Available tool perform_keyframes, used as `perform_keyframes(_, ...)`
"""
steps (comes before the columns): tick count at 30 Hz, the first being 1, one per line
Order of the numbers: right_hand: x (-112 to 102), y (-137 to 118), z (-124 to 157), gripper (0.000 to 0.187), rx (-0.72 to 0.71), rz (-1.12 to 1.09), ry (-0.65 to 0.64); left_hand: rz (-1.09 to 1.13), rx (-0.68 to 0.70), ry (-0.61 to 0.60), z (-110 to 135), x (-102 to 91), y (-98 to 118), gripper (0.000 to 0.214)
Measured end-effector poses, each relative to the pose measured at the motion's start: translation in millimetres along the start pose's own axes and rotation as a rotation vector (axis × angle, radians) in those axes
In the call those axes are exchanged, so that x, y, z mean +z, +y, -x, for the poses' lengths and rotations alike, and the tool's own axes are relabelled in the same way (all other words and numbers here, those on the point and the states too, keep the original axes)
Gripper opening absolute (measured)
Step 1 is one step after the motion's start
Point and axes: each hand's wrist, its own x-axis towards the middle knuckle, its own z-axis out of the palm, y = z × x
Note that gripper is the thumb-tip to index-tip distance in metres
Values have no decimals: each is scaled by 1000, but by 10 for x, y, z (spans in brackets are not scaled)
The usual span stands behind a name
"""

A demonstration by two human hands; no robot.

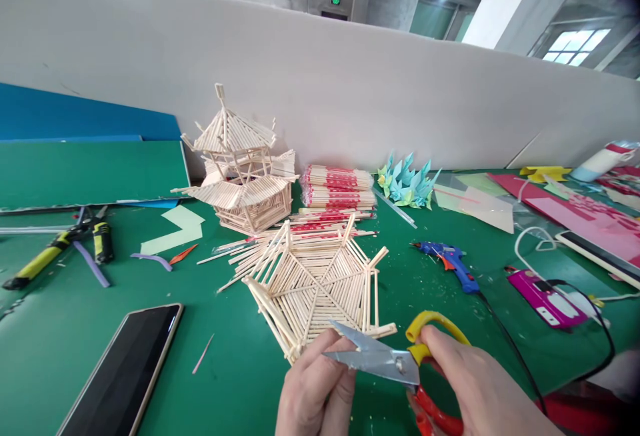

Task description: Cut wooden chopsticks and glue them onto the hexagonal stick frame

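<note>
My right hand point(480, 389) grips a pair of scissors point(385, 359) with yellow and red handles, blades pointing left and slightly apart. My left hand point(315, 389) has its fingers curled at the near edge of a hexagonal roof piece made of wooden sticks point(313, 286), right under the blades. What the left fingers pinch is hidden. Behind stands a finished stick pagoda model point(240, 176) on the green table point(75, 329).
Bundles of wrapped chopsticks point(337, 189) and loose sticks lie behind the roof. A blue glue gun point(447, 259) with black cord lies right, a phone point(125, 369) lower left, yellow-handled shears point(60, 246) far left. Paper flowers point(407, 183), coloured paper and a pink device point(545, 299) sit right.
</note>
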Motion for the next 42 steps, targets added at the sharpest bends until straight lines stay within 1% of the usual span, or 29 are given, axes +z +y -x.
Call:
perform_keyframes(3, 28, 26, 37, 32, -15, -6, 9, 18, -6, 14, 6, 21, 9, 19)
perform_keyframes(7, 79, 70, 52, 27, -13, -50, -8, 18, 9, 62, 24, 34, 8, 18)
perform_keyframes(8, 86, 78, 44, 25, -15, -63, -7, 16, 14, 61, 32, 30, 2, 17)
perform_keyframes(10, 85, 89, 17, 20, -6, -82, 6, 23, 5, 23, 56, 14, -19, 15)
perform_keyframes(12, 62, 97, -12, 16, 34, -109, 29, 42, -77, -6, 86, 1, -42, 13)
perform_keyframes(14, 32, 102, -29, 14, 80, -143, 47, 99, -213, -6, 113, -2, -57, 12)
perform_keyframes(16, 12, 103, -27, 17, 85, -142, 73, 193, -355, 9, 127, 7, -54, 13)
perform_keyframes(19, 12, 101, -3, 27, 1, -44, 133, 333, -503, 2, 122, 25, -33, 19)
perform_keyframes(22, 18, 96, 16, 32, -85, 70, 209, 441, -560, -4, 117, 29, -30, 23)
perform_keyframes(24, 9, 91, 21, 35, -123, 110, 239, 474, -553, -13, 125, 23, -50, 24)
perform_keyframes(26, -6, 86, 22, 37, -147, 131, 243, 455, -508, -30, 136, 14, -82, 24)
perform_keyframes(30, -23, 73, 20, 38, -153, 142, 244, 354, -316, -61, 128, -14, -134, 16)
perform_keyframes(34, -31, 51, 9, 35, -156, 109, 238, 241, -172, -139, 83, -52, -141, 13)
perform_keyframes(37, -42, 39, 5, 30, -128, 111, 192, 176, -116, -158, 63, -66, -137, 13)
perform_keyframes(40, -49, 34, 15, 26, -103, 105, 141, 148, -107, -156, 64, -65, -144, 14)
perform_keyframes(42, -52, 32, 20, 27, -85, 81, 122, 144, -110, -162, 70, -64, -156, 15)
